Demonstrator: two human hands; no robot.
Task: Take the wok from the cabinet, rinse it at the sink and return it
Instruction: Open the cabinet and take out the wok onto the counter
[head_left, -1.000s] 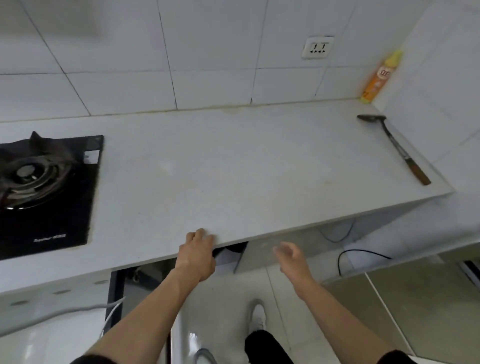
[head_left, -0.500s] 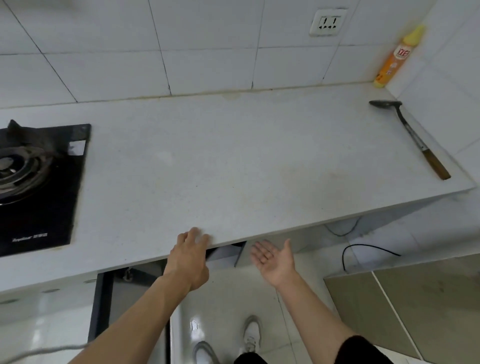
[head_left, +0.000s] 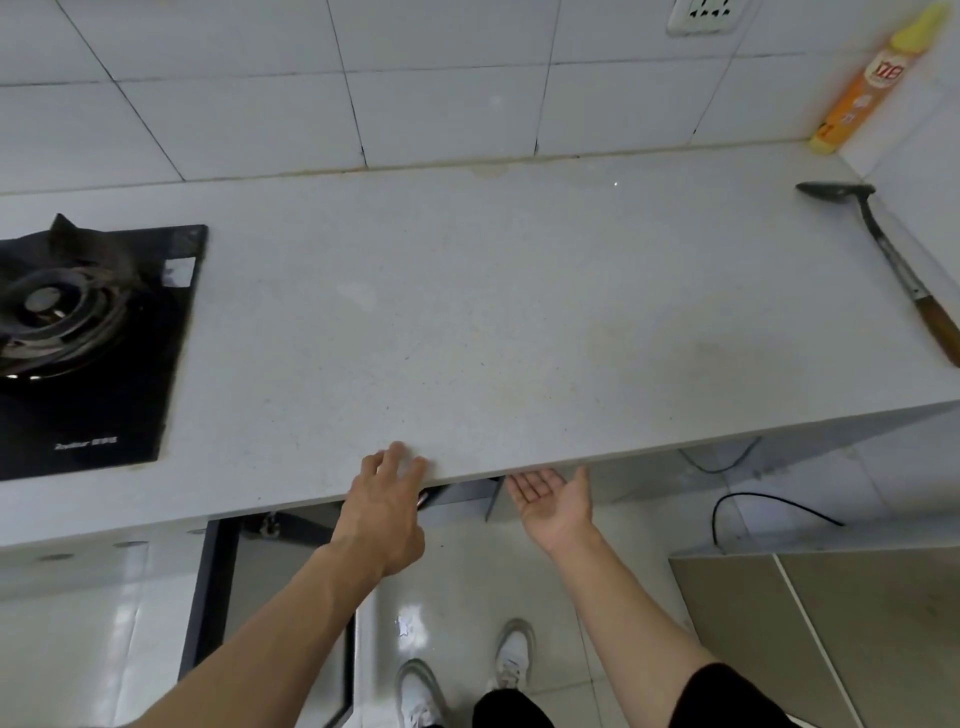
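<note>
No wok shows in the head view; the inside of the cabinet (head_left: 291, 525) under the white countertop (head_left: 519, 322) is hidden by the counter's overhang. An open cabinet door (head_left: 208, 597) with a dark frame stands below the counter at the left. My left hand (head_left: 387, 499) rests on the front edge of the countertop with its fingers spread over the edge. My right hand (head_left: 553, 501) is palm up with straight fingers, reaching under the counter edge and holding nothing.
A black gas stove (head_left: 88, 343) sits on the counter at the left. A metal spatula (head_left: 893, 265) with a wooden handle lies at the right end, near an orange bottle (head_left: 862, 88) in the corner. Black cables (head_left: 769, 506) lie on the floor below.
My right hand has turned palm up and moved forward under the counter edge. My left hand stays on the edge with its fingers a little more spread. The view has shifted closer.
</note>
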